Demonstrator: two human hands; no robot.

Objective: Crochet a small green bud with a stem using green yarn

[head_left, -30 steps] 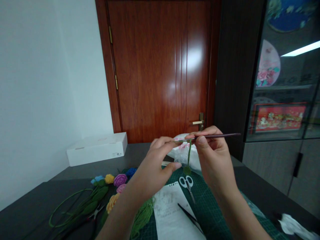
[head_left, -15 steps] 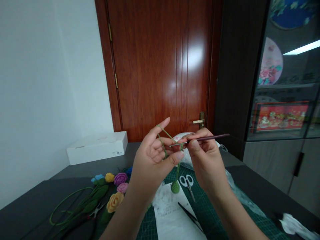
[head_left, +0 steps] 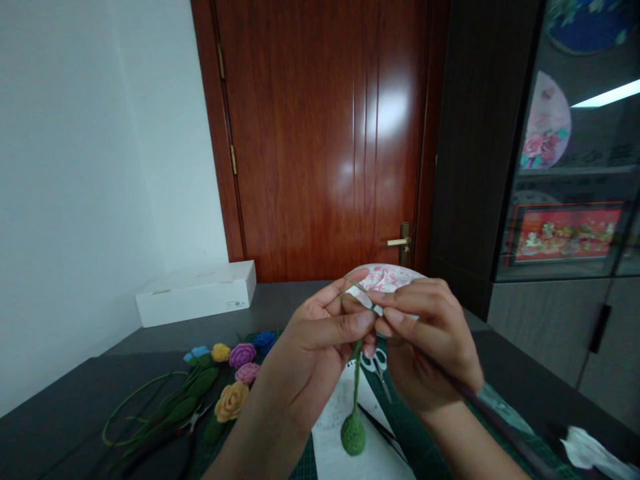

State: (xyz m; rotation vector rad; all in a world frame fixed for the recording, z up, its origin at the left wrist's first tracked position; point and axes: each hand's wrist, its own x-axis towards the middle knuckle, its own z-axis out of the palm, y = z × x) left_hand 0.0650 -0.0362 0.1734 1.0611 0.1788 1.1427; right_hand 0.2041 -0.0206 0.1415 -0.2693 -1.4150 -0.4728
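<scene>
My left hand (head_left: 315,347) and my right hand (head_left: 425,340) meet in front of me above the table, fingertips pinched together. The left hand pinches a green crocheted cord (head_left: 357,370) that hangs down and ends in a small green crocheted ball (head_left: 353,435). Green yarn runs over the left forefinger. The right hand is closed on a thin dark crochet hook (head_left: 493,417), whose handle slants down to the right past my wrist. The hook's tip (head_left: 364,297) sits between the fingertips of both hands.
Crocheted flowers (head_left: 235,373) with green stems (head_left: 145,413) lie at the left on the dark table (head_left: 60,427). A white box (head_left: 196,292) stands by the wall. Scissors (head_left: 373,363), a paper sheet (head_left: 333,427), a green cutting mat (head_left: 405,427) and a plastic bag (head_left: 385,277) lie beneath my hands.
The hook has swung from pointing up-right to slanting down-right. My left forefinger has lowered and both hands have closed together. The green ball now hangs lower.
</scene>
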